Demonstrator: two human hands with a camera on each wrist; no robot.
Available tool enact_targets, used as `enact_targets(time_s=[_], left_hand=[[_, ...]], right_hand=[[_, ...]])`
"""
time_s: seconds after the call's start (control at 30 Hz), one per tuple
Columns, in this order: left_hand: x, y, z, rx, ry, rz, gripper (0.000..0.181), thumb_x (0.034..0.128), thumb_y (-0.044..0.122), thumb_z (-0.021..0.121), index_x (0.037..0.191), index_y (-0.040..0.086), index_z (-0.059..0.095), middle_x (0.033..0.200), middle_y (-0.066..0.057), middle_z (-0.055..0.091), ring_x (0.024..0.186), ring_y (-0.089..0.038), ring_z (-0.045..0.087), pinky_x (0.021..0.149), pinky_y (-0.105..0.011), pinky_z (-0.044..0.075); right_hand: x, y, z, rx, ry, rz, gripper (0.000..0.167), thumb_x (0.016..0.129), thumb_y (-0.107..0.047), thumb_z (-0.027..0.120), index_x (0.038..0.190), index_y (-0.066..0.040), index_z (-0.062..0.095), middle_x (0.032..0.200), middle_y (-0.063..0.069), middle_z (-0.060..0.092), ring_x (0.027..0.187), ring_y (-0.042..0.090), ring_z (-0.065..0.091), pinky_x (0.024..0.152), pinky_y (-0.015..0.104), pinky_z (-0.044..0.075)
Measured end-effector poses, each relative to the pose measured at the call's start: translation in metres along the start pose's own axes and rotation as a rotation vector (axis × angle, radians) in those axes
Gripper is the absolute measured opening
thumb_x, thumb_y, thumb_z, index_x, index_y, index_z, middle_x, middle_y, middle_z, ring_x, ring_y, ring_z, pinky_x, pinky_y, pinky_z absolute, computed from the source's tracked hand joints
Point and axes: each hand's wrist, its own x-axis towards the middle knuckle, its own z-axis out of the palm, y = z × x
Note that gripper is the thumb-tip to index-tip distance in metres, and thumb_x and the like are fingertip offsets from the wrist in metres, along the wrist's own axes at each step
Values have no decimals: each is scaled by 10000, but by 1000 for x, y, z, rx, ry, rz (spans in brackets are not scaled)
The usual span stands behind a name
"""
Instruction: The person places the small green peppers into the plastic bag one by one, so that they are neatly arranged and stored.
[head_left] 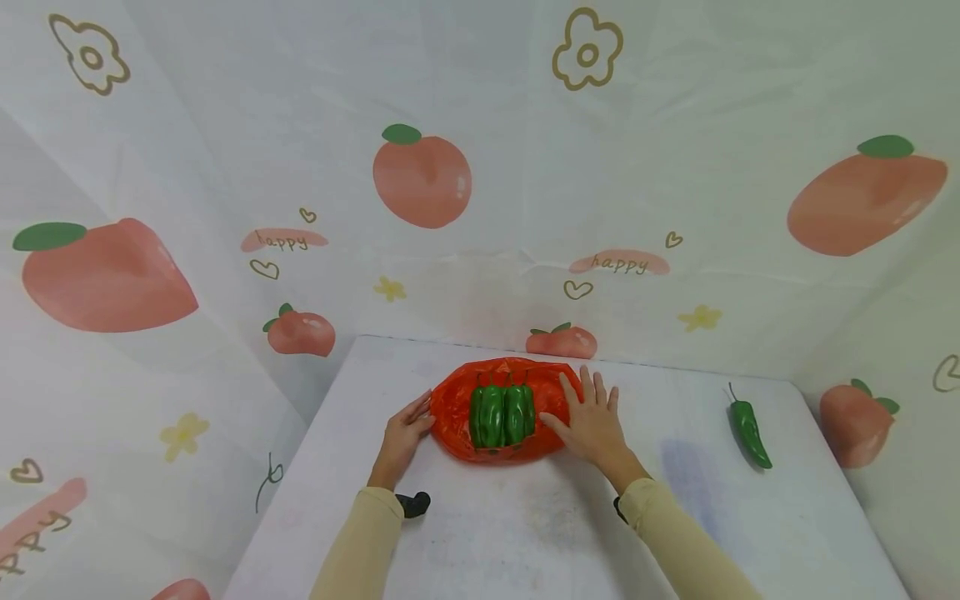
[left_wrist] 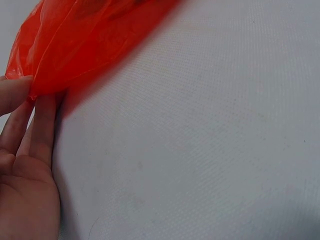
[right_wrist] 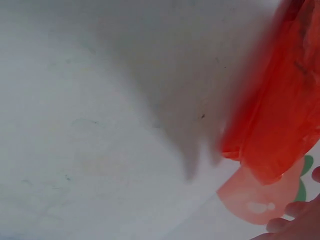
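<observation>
A red plastic bag (head_left: 448,421) lies spread on the table, its mouth facing up. Several green peppers (head_left: 492,417) stand side by side inside it, stems pointing away from me. My left hand (head_left: 401,439) is at the bag's left edge; in the left wrist view, its thumb and fingers pinch the red film (left_wrist: 80,50). At the right edge my right hand (head_left: 597,427) has its fingers spread, over or against the rim; contact is hard to tell. In the right wrist view only some fingertips (right_wrist: 295,210) show beside the bag (right_wrist: 285,115).
A single green pepper (head_left: 748,433) lies apart on the right side of the white table (head_left: 510,533). A white cloth (head_left: 495,283) printed with fruit hangs behind the table and along its sides. Dark wrist-camera mounts (head_left: 414,504) show at the cuffs.
</observation>
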Motion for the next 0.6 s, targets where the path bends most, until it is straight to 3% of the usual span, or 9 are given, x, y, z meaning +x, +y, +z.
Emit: enact_targets(time_s=[0.6], left_hand=[[2, -1, -2, -17, -6, 20, 519, 997, 106, 625, 1478, 287, 554, 1513, -45, 574, 1408, -252, 545, 1131, -397, 488]], right_hand=[[-17, 28, -3, 3, 19, 77, 888, 941, -656, 520, 1612, -121, 292, 1667, 290, 177, 1515, 559, 153, 1199, 796, 66]])
